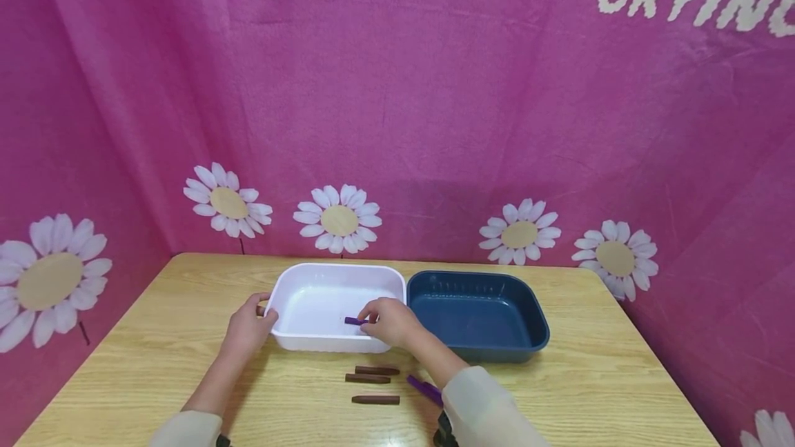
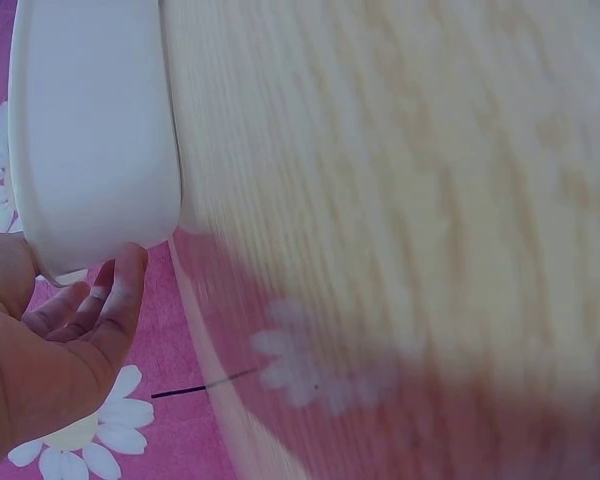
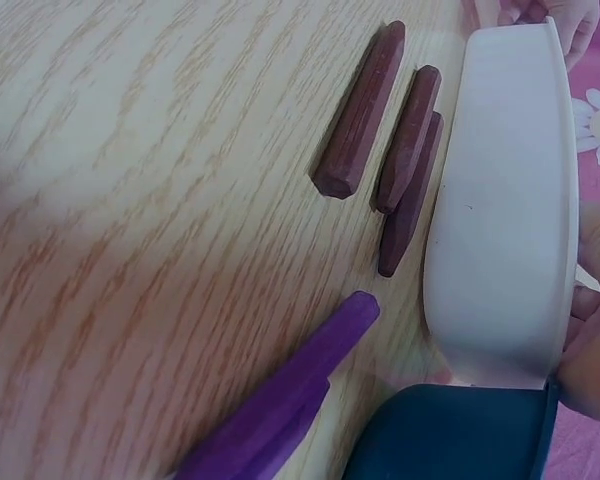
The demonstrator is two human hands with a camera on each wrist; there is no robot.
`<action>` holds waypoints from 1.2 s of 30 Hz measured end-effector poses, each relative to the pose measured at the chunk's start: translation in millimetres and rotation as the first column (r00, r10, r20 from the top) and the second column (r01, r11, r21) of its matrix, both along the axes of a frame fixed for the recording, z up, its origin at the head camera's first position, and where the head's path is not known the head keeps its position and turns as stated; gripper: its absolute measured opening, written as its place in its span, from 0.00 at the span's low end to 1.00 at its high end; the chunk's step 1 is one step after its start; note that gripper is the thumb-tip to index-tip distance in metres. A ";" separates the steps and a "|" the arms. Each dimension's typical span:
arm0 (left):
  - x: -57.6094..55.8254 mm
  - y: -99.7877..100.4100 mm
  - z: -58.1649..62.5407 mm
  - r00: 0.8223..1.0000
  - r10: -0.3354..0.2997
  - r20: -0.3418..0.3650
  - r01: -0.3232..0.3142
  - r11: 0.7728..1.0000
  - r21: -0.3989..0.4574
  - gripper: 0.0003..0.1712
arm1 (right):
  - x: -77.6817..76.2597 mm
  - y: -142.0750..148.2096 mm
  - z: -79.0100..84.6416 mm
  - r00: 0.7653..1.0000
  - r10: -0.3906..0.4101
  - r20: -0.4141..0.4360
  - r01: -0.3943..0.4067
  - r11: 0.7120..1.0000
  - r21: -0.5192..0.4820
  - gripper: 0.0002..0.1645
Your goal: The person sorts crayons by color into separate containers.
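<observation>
My right hand (image 1: 390, 321) pinches a purple crayon (image 1: 353, 321) inside the white plastic basin (image 1: 335, 344), low over its floor near the right end. Around the basin's left rim my left hand (image 1: 247, 328) holds on. In the left wrist view, that hand's fingers (image 2: 130, 275) lie against the basin's outer end wall. On the table before the basin are brown crayons (image 1: 375, 399), one apart and two side by side. Purple crayons (image 3: 280, 400) lie together to their right, partly hidden by my right forearm in the head view.
A dark blue basin (image 1: 539, 340) stands against the white one's right side. Both sit on a light wooden table (image 1: 602, 371). Behind and at the sides hangs a pink curtain (image 1: 435, 123) with daisies and white lettering.
</observation>
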State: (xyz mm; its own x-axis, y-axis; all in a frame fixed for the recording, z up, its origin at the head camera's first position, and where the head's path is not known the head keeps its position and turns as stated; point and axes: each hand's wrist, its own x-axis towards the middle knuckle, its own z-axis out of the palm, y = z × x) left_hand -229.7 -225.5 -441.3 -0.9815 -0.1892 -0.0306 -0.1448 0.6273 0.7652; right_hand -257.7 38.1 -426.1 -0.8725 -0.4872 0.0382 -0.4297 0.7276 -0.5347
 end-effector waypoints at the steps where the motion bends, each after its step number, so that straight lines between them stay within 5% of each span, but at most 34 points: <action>1: -0.3 0.2 -0.1 1.000 -0.003 -0.005 0.003 1.000 0.005 0.28 | -0.2 0.5 0.1 1.000 0.001 0.004 -0.001 1.000 -0.022 0.09; 10: 0.8 -0.1 -3.0 1.000 -0.006 -0.014 0.006 1.000 0.018 0.28 | 1.7 6.8 7.6 1.000 0.013 0.023 -0.007 0.963 -0.271 0.10; 36: 0.6 1.2 1.6 1.000 -0.025 -0.003 0.025 1.000 -0.006 0.29 | 28.2 57.6 28.5 0.999 0.004 0.050 0.011 0.957 -0.289 0.13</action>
